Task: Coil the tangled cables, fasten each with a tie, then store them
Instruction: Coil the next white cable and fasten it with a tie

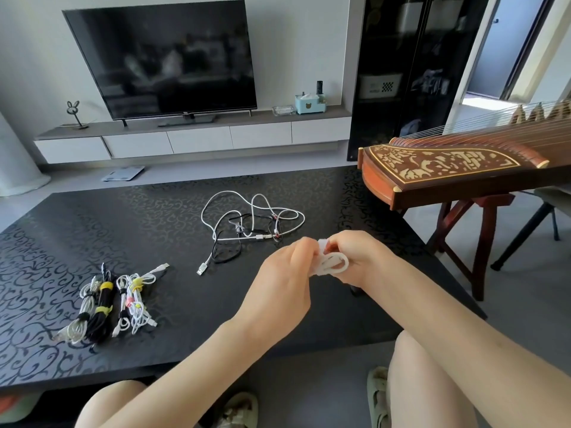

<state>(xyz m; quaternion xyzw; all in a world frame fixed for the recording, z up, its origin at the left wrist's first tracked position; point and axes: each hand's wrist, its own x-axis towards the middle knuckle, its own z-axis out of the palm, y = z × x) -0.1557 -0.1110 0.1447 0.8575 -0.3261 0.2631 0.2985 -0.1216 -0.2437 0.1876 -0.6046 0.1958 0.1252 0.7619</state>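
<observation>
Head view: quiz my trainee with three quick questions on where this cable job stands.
1. True or false: the tangled pile lies on the table, touched by neither hand.
2. Where are the tied bundles? A) the table's left part B) the TV stand C) the floor
3. Fill in: the left hand and right hand grip a coiled cable coloured ____.
Key: 1 true; 2 A; 3 white.

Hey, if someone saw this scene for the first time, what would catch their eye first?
Probably the left hand and right hand gripping a small white cable coil over the black table. Behind them lies a tangle of white and black cables, with tied bundles at left.
</observation>
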